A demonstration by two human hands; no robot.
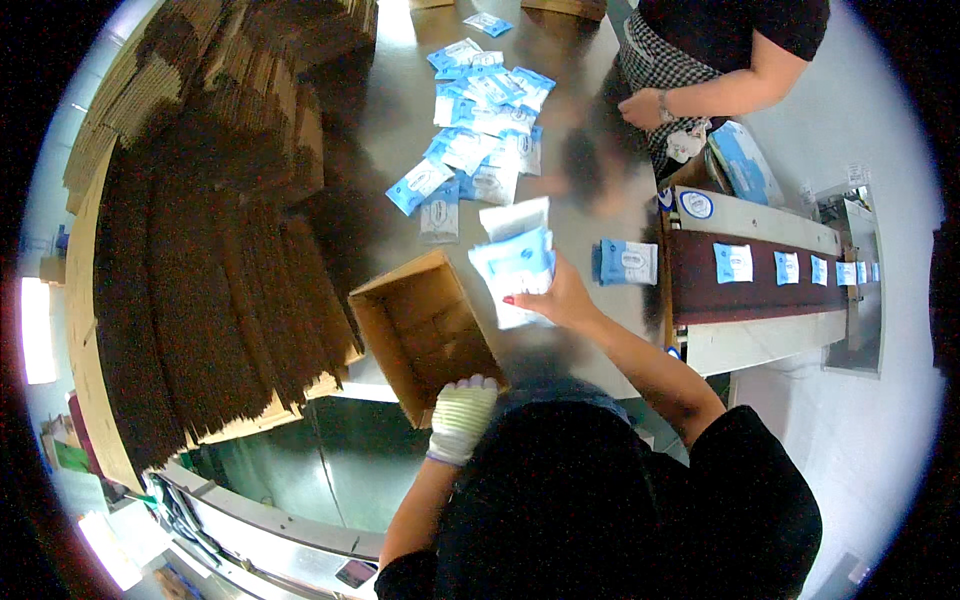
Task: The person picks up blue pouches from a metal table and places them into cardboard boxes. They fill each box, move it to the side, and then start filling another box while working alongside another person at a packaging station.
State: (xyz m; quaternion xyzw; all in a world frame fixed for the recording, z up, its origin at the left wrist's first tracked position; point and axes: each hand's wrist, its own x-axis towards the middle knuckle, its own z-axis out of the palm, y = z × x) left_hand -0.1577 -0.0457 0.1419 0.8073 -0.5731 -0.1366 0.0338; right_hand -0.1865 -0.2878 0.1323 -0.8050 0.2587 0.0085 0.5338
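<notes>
1. Over the metal table [575, 70]: clutching blue-white packets [515, 265] in bare right hand [562, 297], just right of open carton [385, 345].
2. At carton's near edge: touching with gloved left hand [463, 415]; cannot tell if clamped.
3. Beyond carton: strewn with more packets [490, 120].

Shiny table [575, 80], pretty loaded lol
Loose packs [490, 115] heaped around 12 o'clock, box [425, 330] at 7, more packs [630, 262] at 4.
</notes>
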